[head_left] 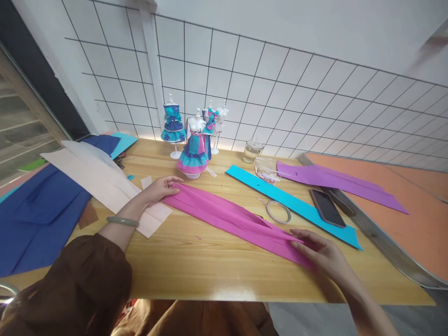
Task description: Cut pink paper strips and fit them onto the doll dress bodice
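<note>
A long pink fabric strip (224,217), loosely folded along its length, stretches across the wooden table (210,280) in front of me. My left hand (161,190) has its far left end between thumb and fingers. At the near right end, my right hand (320,254) pinches the strip between thumb and fingertips. Just behind the strip lies a roll of tape (278,212), and a small yellow object (259,216) pokes out from under its edge. A pale pink sheet (154,223) lies beneath my left wrist.
Small dress forms in doll dresses (193,151) stand at the back by a wall grid. A blue strip (280,196) lies under a phone (328,208). Behind are a glass jar (252,152) and clear dish (266,170). Purple fabric (336,179) lies right, dark blue fabric (38,219) left.
</note>
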Action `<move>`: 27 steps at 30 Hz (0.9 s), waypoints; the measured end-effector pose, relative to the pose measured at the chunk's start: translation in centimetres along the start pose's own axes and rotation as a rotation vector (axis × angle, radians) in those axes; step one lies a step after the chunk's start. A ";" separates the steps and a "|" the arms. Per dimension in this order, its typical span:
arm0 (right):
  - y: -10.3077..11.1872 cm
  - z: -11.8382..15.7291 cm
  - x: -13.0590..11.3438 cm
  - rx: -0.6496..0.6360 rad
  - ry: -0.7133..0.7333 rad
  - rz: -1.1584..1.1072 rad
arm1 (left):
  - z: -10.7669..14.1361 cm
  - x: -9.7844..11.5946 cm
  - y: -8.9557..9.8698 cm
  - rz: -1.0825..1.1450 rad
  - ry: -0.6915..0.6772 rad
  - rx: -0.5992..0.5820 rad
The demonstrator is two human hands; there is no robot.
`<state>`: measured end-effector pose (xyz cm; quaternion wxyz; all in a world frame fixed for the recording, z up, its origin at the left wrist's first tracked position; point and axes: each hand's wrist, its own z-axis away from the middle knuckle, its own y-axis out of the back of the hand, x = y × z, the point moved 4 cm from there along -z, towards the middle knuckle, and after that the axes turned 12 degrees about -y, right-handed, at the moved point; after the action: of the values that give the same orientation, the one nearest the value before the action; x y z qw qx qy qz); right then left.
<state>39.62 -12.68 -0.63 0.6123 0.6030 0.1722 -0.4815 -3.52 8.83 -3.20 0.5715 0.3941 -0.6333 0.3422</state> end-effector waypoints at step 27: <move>0.1 -1.0 0.9 0.021 -0.154 0.042 | 0.1 0.3 -0.2 0.093 0.034 0.100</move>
<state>40.48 -12.11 -1.55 0.6275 0.5739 0.1068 -0.5152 -3.41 8.59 -2.92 0.5453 0.3864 -0.6230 0.4064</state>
